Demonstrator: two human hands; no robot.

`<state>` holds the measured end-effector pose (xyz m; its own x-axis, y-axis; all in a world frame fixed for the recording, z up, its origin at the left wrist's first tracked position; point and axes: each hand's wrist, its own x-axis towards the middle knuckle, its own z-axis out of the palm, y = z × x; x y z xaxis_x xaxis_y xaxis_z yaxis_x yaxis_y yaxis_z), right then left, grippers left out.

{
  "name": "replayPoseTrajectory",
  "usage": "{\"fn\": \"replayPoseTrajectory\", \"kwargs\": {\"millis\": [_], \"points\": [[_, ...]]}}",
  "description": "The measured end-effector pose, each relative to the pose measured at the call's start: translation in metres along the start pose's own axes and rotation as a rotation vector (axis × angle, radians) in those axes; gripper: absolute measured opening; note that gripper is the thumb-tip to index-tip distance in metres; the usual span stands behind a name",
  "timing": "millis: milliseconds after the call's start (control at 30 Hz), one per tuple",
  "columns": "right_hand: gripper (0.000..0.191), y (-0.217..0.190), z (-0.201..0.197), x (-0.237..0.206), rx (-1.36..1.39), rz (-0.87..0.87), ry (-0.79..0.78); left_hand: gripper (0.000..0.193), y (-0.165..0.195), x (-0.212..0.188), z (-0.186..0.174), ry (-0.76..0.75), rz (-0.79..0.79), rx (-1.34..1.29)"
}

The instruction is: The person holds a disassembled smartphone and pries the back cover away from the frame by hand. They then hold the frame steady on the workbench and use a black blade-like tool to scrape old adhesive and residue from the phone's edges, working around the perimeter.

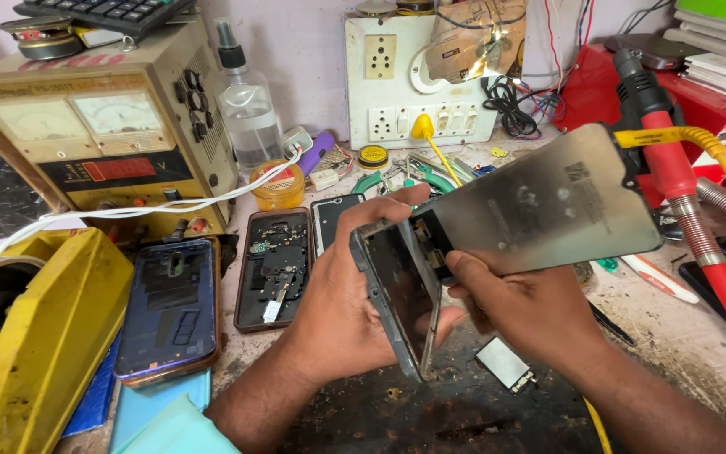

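Hands over the scuffed dark counter [430, 412]: I see left hand [342, 315] grip wrapped around grey rectangular phone frame [398, 294], right hand [531, 307] grip pinching silver-backed phone screen panel [548, 206], lifted off it. Farther back, opened dark phone body [273, 267], beige metered power supply [98, 126].

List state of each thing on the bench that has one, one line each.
phone frame: held on edge in left hand, screen off it
display panel: lifted away, gripped by right hand
opened phone: back off, boards exposed, lying flat
blue back cover: lying flat
spray bottle: upright, capped
yellow plug: in the socket board
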<state>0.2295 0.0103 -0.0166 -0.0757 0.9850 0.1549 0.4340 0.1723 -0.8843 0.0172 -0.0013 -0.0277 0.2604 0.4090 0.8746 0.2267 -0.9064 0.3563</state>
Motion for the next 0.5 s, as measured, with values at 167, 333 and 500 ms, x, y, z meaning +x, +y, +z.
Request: {"fn": "replayPoseTrajectory", "kwargs": {"millis": [167, 333, 500], "points": [[0.03, 0.003, -0.001, 0.005, 0.185, 0.046, 0.052, 0.087, 0.002, 0.002, -0.002, 0.003, 0.021, 0.022], [0.029, 0.006, -0.005, 0.012, 0.265, 0.108, 0.084, 0.088, 0.005, 0.008, -0.005, 0.013, 0.103, 0.186], [0.029, 0.009, -0.008, 0.017, 0.545, -0.006, 0.02, 0.09, 0.002, 0.007, -0.007, 0.03, 0.143, 0.259]]}}
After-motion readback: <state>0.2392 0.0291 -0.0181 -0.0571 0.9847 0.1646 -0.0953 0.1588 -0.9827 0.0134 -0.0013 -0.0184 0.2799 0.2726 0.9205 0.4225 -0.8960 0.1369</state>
